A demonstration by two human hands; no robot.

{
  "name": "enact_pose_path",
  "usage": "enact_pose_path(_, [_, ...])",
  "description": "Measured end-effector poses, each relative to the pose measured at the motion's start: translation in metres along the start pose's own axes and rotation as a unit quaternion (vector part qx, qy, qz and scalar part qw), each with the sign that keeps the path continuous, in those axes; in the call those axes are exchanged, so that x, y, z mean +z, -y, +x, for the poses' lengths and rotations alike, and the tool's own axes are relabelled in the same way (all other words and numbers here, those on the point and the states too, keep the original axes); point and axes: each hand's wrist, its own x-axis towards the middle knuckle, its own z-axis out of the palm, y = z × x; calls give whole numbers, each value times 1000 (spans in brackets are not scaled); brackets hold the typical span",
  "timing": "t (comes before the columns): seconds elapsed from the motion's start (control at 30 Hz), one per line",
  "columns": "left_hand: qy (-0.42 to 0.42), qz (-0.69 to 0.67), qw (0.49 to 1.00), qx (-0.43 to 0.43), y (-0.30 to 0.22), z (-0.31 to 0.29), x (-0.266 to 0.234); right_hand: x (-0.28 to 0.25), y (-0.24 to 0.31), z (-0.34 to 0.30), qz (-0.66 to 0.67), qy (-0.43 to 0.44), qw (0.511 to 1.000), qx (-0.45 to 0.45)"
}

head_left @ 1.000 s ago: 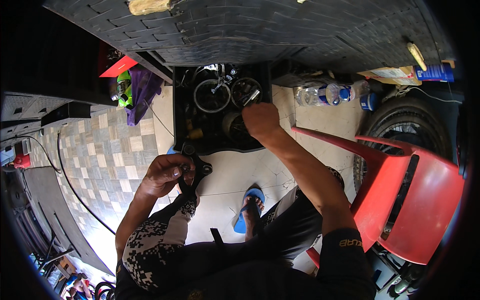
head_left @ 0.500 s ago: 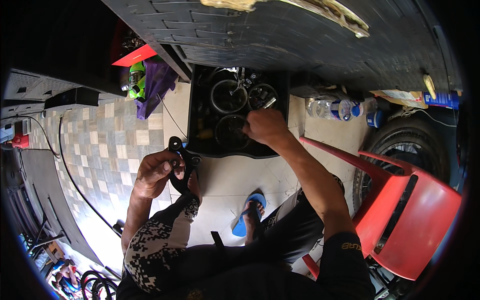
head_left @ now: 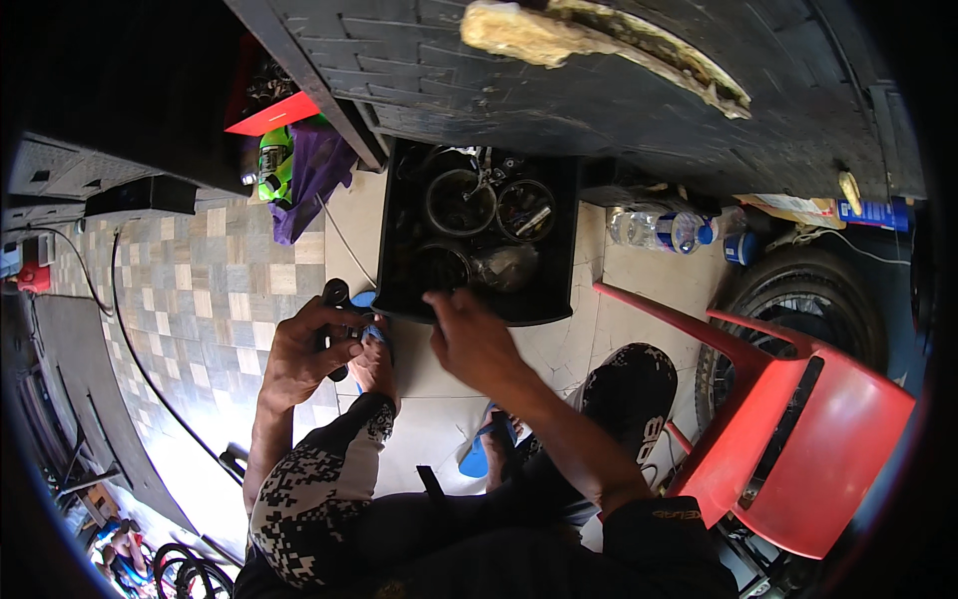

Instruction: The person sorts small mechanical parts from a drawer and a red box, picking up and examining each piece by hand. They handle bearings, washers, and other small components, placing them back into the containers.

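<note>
Raised over my left knee, my left hand grips a black metal bracket with rounded, holed ends, turned mostly edge-on and partly hidden by the fingers. My right hand is at the near edge of a pulled-out black drawer, its thumb and fingers drawn together. Whatever it may pinch is too small or dark to name. Inside the drawer are round tubs of small parts, a silver metal part and a clear plastic bag.
A red plastic chair stands at the right, by a bicycle wheel. Plastic bottles lie beside the drawer. A purple bag and a green bottle sit left of it. A dark cable crosses the tiled floor.
My right hand has drawn back from inside the drawer to its near edge, moving left and toward me. The bracket in my left hand has turned from face-on to nearly edge-on.
</note>
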Motion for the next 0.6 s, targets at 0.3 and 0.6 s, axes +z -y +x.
enact_pose_path(0.3, [-2,83,996,29,5,1,-1,32,12,4,48,-44,997,-36])
enact_pose_path(0.6, [6,68,998,-2,9,1,2,-4,-30,16,-88,-113,990,6])
